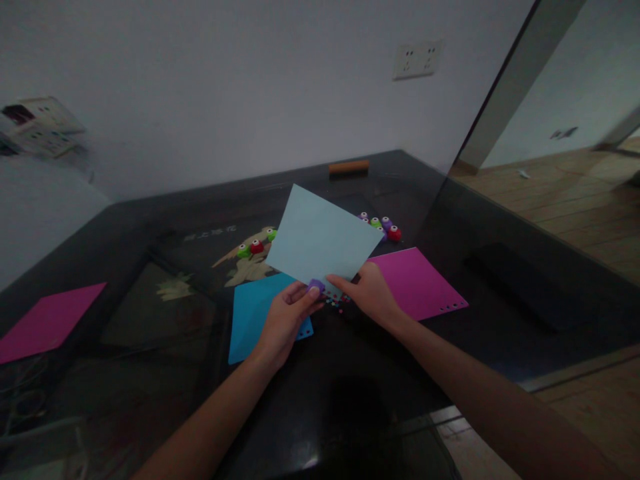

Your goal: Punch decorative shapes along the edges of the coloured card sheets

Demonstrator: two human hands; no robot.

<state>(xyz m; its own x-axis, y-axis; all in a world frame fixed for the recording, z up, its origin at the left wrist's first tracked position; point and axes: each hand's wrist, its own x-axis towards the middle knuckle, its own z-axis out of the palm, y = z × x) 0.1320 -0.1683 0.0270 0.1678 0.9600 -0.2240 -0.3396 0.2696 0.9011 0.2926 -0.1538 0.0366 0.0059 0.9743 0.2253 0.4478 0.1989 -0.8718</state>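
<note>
A pale blue sheet of paper (323, 233) is held up at a tilt above the dark table. My left hand (287, 317) is closed around a small purple craft punch (316, 285), its thumb on top, at the paper's lower edge. My right hand (367, 293) pinches the same sheet near its lower right edge. Tiny punched paper bits (336, 302) lie below, between the hands. Under my left hand is a bright blue sheet (255, 310) with small holes at one edge. A magenta sheet (417, 283), also with holes along its edge, lies beside my right hand.
Behind the paper stand several red, green and purple punches with eye-like tops, a red one (395, 233) at right and another red one (257, 246) at left. Another magenta sheet (53, 320) lies far left. A brown cylinder (349, 168) rests near the wall.
</note>
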